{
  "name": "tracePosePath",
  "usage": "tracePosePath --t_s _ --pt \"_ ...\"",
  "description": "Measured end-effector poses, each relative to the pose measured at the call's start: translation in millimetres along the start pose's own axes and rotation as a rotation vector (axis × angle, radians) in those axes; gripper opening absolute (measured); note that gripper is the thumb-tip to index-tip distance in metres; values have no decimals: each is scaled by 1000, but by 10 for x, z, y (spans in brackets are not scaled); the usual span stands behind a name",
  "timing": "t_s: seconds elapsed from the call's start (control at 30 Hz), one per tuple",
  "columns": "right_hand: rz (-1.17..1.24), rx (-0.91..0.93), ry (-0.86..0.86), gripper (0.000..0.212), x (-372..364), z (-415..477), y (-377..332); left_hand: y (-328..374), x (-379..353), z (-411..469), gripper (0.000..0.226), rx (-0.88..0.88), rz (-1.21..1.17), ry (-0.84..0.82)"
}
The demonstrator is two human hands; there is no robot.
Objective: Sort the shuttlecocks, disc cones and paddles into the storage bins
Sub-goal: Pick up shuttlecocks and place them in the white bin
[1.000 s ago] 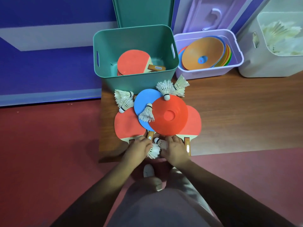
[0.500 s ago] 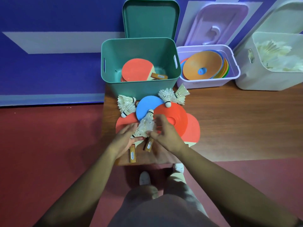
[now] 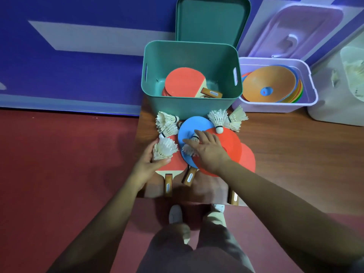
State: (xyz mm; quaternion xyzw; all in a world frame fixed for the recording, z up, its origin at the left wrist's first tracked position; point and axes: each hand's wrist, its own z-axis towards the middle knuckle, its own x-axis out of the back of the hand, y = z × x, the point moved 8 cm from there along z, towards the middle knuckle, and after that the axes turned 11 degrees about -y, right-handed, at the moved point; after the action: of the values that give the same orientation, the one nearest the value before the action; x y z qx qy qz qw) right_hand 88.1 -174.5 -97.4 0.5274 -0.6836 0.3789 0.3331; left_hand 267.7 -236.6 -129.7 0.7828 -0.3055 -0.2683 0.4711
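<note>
My left hand (image 3: 146, 164) grips white shuttlecocks (image 3: 164, 149) at the left of the pile. My right hand (image 3: 208, 150) reaches over the blue disc cone (image 3: 190, 129), its fingers closing on a shuttlecock (image 3: 189, 149) that lies on it. A red disc cone (image 3: 230, 142) overlaps the blue one. Red paddles (image 3: 248, 157) with wooden handles (image 3: 168, 185) lie underneath. More shuttlecocks (image 3: 166, 124) lie at the left, and others (image 3: 226, 120) fan out in front of the green bin.
The green bin (image 3: 189, 107) holds red paddles; its lid (image 3: 212, 18) leans behind. A lilac bin (image 3: 275, 105) to the right holds stacked disc cones. A white bin (image 3: 334, 95) with shuttlecocks stands at the far right. The low wooden platform (image 3: 295, 154) ends near my feet.
Both hands moved forward from the platform's near edge. The left hand carried its shuttlecocks to the left, and the right hand let go and reached onto the blue cone's shuttlecock.
</note>
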Motion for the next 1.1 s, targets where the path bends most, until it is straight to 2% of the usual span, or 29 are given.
tracePosePath --t_s 0.07,0.13,0.27,0.37,0.47,0.6,0.63,0.7,0.8,0.9,0.97,1.1 --pt "-155 -10 -63 57 -138 96 -6 -60 61 -1 78 22 5 -1" --pt "-205 -9 -62 55 -159 171 -14 -91 87 2 82 32 38 -11" --pt "-151 51 49 49 -96 234 -5 -108 107 26 78 39 43 -1" --pt "-8 129 161 51 -29 224 6 -96 120 43 76 36 34 7" --pt "316 85 300 51 150 151 181 -99 140 92 74 38 32 17" --pt "1251 -58 379 27 275 -11 394 -46 90 183 78 23 59 4" --pt "1429 -66 410 28 277 -51 390 -22 60 208 79 20 65 -5" --pt "1624 -59 401 37 251 -99 340 36 -32 274 75 20 78 -38" --pt "1661 -39 384 35 296 -141 255 141 -194 390 73 5 98 -100" --pt "1416 -19 393 14 382 -179 166 228 -334 484 71 -24 100 -141" --pt "1294 -24 360 28 375 -180 147 251 -388 522 70 -21 87 -158" --pt "1266 -69 315 44 344 -156 272 289 -458 567 70 -26 74 -182"
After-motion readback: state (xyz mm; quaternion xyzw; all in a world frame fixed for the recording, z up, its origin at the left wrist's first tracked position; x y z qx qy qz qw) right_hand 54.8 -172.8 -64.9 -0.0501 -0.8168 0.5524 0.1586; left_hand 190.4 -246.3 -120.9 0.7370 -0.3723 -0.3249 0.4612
